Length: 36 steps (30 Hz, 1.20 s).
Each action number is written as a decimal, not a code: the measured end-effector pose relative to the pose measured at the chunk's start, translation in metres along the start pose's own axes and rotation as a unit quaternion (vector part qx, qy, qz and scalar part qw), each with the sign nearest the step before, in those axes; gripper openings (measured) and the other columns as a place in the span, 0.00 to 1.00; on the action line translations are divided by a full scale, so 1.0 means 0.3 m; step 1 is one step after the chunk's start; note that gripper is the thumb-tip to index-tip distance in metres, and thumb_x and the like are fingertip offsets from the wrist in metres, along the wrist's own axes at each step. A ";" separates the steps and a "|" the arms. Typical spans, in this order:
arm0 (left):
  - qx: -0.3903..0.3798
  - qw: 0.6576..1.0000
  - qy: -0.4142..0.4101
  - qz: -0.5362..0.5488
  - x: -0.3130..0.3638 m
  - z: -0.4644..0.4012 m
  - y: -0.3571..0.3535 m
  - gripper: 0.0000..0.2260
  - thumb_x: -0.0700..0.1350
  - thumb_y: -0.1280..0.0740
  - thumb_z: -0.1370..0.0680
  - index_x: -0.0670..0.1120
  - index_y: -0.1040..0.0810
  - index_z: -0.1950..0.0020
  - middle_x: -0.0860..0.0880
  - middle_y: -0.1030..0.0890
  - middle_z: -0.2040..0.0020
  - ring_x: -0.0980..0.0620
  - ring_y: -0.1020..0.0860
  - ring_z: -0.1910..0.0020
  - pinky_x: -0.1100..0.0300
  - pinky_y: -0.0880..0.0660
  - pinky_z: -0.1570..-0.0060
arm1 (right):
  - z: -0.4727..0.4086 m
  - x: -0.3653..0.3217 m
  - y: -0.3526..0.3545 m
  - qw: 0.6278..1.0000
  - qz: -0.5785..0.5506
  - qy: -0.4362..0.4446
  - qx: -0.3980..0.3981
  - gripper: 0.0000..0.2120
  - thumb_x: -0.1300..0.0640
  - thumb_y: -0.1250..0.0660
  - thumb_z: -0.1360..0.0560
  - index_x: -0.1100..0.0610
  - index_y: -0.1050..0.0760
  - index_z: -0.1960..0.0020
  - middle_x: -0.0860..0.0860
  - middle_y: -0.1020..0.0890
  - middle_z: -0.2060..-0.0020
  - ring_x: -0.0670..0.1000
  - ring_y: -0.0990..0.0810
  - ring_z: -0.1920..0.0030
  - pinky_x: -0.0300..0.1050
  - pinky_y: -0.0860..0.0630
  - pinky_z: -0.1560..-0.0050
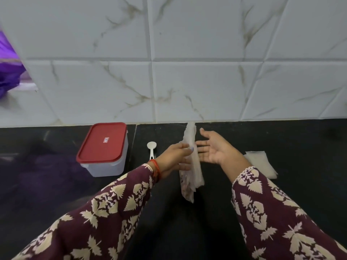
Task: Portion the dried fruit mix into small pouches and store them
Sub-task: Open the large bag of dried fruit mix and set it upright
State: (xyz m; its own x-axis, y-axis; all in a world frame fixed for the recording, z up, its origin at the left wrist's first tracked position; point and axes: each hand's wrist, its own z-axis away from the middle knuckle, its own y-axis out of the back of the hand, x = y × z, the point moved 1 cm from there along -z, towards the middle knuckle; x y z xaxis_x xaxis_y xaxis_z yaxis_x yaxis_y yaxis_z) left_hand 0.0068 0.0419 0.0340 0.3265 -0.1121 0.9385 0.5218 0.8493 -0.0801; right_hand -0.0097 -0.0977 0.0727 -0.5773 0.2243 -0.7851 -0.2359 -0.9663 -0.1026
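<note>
A clear bag of dried fruit mix (190, 166) stands on edge at the middle of the dark desk (281, 139). The left hand (174, 158) steadies it from nine o'clock, fingers straight against the plastic. The right hand (216, 147) hovers at three o'clock, palm up, fingers apart, holding nothing. Small pouches (261, 164) lie further toward three; a white spoon (151, 149) and red-lidded box (104, 149) sit toward nine. Portioning seems barely begun; next, opening the bag.
</note>
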 end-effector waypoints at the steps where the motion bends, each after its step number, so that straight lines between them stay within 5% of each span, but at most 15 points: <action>1: -0.003 1.000 -0.001 0.009 0.009 0.009 0.003 0.16 0.43 0.38 0.20 0.44 0.31 0.32 0.42 0.26 0.42 0.48 0.24 0.51 0.56 0.21 0.53 | 0.005 -0.005 0.000 1.000 -0.013 0.006 0.004 0.30 0.44 0.39 0.22 0.68 0.34 0.32 0.63 0.22 0.53 0.59 0.21 0.57 0.53 0.24 0.61; 6: -0.011 0.999 -0.009 0.030 0.038 0.020 0.015 0.13 0.44 0.38 0.20 0.41 0.27 0.37 0.43 0.24 0.46 0.47 0.22 0.51 0.53 0.21 0.51 | 0.022 -0.024 -0.001 0.999 -0.026 -0.002 0.022 0.31 0.42 0.39 0.23 0.65 0.32 0.33 0.58 0.22 0.47 0.56 0.23 0.48 0.55 0.26 0.53; 10: -0.008 0.999 -0.018 0.031 0.069 0.025 0.008 0.09 0.44 0.38 0.20 0.41 0.25 0.44 0.44 0.24 0.52 0.50 0.22 0.57 0.53 0.21 0.51 | 0.057 -0.059 -0.010 1.000 -0.013 0.000 -0.020 0.30 0.42 0.39 0.23 0.65 0.30 0.33 0.65 0.26 0.38 0.62 0.24 0.43 0.57 0.25 0.53; 16: 0.026 0.998 -0.020 -0.047 0.094 0.017 0.009 0.17 0.54 0.33 0.24 0.43 0.25 0.42 0.48 0.23 0.50 0.51 0.22 0.55 0.57 0.20 0.56 | 0.088 -0.093 -0.006 0.996 -0.013 0.016 -0.084 0.38 0.36 0.46 0.23 0.67 0.39 0.29 0.64 0.27 0.34 0.64 0.29 0.35 0.63 0.35 0.35; 20: 0.068 0.995 -0.026 -0.061 0.102 -0.007 0.014 0.15 0.48 0.27 0.27 0.42 0.23 0.46 0.46 0.21 0.52 0.52 0.22 0.59 0.59 0.21 0.61 | 0.107 -0.122 0.001 0.995 0.038 0.043 -0.087 0.35 0.35 0.47 0.23 0.64 0.34 0.32 0.64 0.25 0.38 0.63 0.24 0.41 0.58 0.27 0.47; 24: 0.070 0.997 -0.017 -0.010 0.116 -0.003 0.026 0.05 0.35 0.33 0.24 0.38 0.22 0.49 0.45 0.21 0.58 0.52 0.22 0.64 0.62 0.19 0.64 | 0.059 -0.070 -0.004 0.994 0.038 0.103 0.017 0.19 0.50 0.37 0.22 0.64 0.27 0.39 0.57 0.18 0.55 0.54 0.18 0.56 0.47 0.21 0.58; 27: 0.084 0.996 -0.022 0.006 0.114 -0.003 0.030 0.04 0.40 0.33 0.23 0.41 0.24 0.50 0.43 0.21 0.53 0.52 0.22 0.61 0.62 0.20 0.68 | 0.018 -0.029 -0.030 0.992 0.055 0.111 0.032 0.08 0.62 0.33 0.24 0.64 0.23 0.46 0.56 0.17 0.59 0.51 0.16 0.61 0.44 0.20 0.62; 30: 0.100 0.995 -0.031 -0.003 0.114 -0.016 0.037 0.15 0.52 0.31 0.25 0.43 0.28 0.47 0.44 0.22 0.51 0.51 0.20 0.61 0.61 0.21 0.66 | -0.005 -0.034 -0.040 0.987 0.068 0.134 0.048 0.04 0.64 0.32 0.26 0.63 0.21 0.51 0.54 0.16 0.63 0.49 0.16 0.66 0.42 0.21 0.66; 36: 0.084 0.995 -0.044 -0.029 0.124 -0.034 0.075 0.04 0.39 0.31 0.25 0.41 0.24 0.52 0.46 0.20 0.56 0.53 0.19 0.61 0.64 0.23 0.68 | -0.013 -0.060 -0.012 0.974 0.127 0.184 0.028 0.06 0.63 0.36 0.22 0.61 0.21 0.53 0.54 0.17 0.63 0.48 0.17 0.66 0.40 0.20 0.66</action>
State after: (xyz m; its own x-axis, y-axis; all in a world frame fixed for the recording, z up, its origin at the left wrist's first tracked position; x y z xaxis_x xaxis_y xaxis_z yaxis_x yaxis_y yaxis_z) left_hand 0.0388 0.0515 0.0636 0.2265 -0.1236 0.9661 0.3954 0.9182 0.0248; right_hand 0.0046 -0.0988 0.0848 -0.3059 -0.0920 -0.9476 -0.1695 -0.9742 0.1493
